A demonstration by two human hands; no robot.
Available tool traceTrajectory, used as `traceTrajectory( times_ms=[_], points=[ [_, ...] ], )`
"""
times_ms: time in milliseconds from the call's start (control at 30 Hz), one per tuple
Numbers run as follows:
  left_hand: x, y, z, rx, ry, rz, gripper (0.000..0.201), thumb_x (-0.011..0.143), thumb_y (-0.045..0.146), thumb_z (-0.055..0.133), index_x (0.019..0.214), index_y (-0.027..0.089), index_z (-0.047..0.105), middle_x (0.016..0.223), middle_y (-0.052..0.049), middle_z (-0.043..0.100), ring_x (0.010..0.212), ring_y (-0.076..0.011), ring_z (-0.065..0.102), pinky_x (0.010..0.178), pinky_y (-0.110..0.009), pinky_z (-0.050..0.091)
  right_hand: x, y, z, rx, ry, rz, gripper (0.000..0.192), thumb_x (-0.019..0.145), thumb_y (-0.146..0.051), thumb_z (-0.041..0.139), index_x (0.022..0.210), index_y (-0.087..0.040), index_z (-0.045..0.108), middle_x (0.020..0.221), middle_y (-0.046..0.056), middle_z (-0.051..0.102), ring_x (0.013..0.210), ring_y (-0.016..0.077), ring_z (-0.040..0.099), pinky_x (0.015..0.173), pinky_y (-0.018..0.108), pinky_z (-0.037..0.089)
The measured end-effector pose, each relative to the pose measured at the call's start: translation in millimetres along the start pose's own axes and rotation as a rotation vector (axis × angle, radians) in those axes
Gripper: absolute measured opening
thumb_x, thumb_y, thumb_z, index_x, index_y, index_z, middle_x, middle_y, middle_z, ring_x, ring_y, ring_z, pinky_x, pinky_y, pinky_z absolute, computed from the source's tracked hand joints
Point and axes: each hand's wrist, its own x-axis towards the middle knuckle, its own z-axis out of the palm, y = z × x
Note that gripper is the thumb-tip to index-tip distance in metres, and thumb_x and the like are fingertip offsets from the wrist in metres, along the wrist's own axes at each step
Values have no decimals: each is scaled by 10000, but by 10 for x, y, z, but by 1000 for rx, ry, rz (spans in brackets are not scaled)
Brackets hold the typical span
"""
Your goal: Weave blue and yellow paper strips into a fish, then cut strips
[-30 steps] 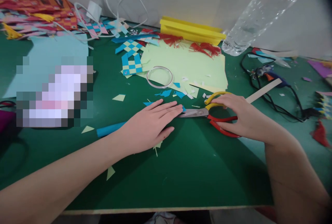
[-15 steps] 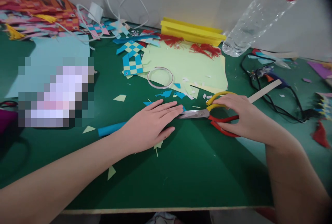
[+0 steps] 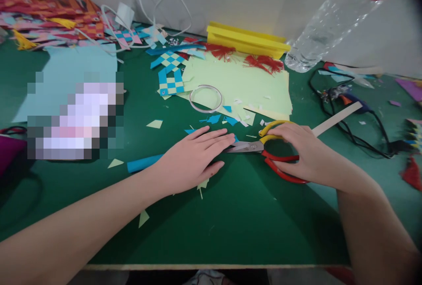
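One pair of scissors lies flat on the green table, long axis approx 3-to-9 o'clock, steel blades pointing to 9, tip under the left fingertips. One handle loop yellow, one red, both smooth plastic. Right hand lies over the loops, fingers curled loosely around them, not lifted. Left hand is flat, fingers spread open, pressing a blue paper strip. At 12 o'clock: one thin metal ring on pale green sheet. At 1: one clear plastic bottle, tilted.
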Motion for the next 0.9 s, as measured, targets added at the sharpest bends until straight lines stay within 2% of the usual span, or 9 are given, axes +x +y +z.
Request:
traceTrajectory(
  times_ms=[633, 900],
  points=[
    [12, 7, -11, -16, -16, -42, 499, 1009, 314, 423, 1487, 194, 338, 1524, -9, 434, 1444, -156, 344, 1223, -409, 244, -5, 11, -9, -19, 3, -44, 415, 846, -490, 611, 1195, -277, 540, 1301, 58, 609, 1261, 284, 519, 1010, 491, 409],
    [20, 12, -11, -23, -11, -43, 489, 1006, 303, 436, 1475, 190, 353, 1517, -13, 444, 1442, -164, 347, 1221, -412, 246, 18, -61, 16, 11, -21, 2, 409, 857, -503, 583, 1194, -275, 538, 1315, 54, 604, 1235, 282, 541, 992, 482, 419]
  ],
)
